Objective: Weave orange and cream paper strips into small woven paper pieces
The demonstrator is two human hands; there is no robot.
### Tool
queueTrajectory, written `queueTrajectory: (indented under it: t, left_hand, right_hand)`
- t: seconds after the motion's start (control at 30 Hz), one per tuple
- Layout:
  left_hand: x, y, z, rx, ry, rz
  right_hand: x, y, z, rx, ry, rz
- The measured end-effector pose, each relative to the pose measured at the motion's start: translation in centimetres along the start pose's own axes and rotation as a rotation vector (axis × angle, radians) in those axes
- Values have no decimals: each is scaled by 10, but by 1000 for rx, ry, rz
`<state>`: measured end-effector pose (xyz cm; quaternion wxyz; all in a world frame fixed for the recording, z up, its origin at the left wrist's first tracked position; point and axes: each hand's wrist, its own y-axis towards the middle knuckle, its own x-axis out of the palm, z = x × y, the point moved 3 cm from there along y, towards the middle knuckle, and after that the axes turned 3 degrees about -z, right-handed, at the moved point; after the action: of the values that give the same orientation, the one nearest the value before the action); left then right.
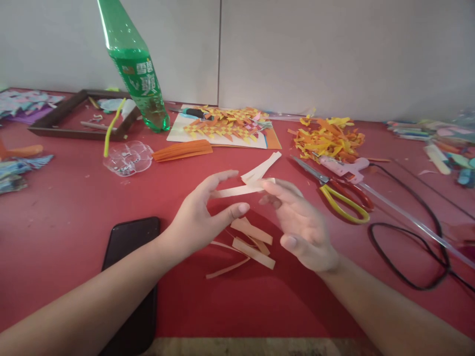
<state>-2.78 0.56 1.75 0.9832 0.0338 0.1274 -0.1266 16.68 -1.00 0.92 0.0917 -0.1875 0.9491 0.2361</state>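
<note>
My left hand (200, 212) is open over the red table, its thumb stretched away from the fingers. My right hand (304, 227) faces it, also open, with thumb and fingers apart. A pale paper strip (237, 190) spans the gap between the hands; its right end meets my right fingertips. Whether it rests on the table or on my fingers I cannot tell. Just beyond lie more white strips (261, 167). Below the hands, several peach-coloured paper strips (254, 251) are scattered loosely, some crossing each other.
A black phone (129, 247) lies under my left forearm. Red-and-yellow-handled scissors (343, 198), a pink glue gun (347, 170) with black cord, and orange and yellow scraps (326, 141) are at right. Behind stand a green bottle (139, 79), dark frame (74, 132) and orange strip bundle (181, 150).
</note>
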Motion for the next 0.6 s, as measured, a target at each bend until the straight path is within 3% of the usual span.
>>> queueTrajectory:
  t: [0.13, 0.27, 0.6]
  left_hand:
    - [2, 0, 2, -63, -135, -28]
    - [3, 1, 1, -118, -116, -84]
    - [9, 0, 3, -104, -130, -225]
  right_hand:
    - [-1, 1, 2, -11, 21, 26]
    - [-1, 1, 0, -31, 6, -29]
    - [6, 6, -18, -274, -414, -207]
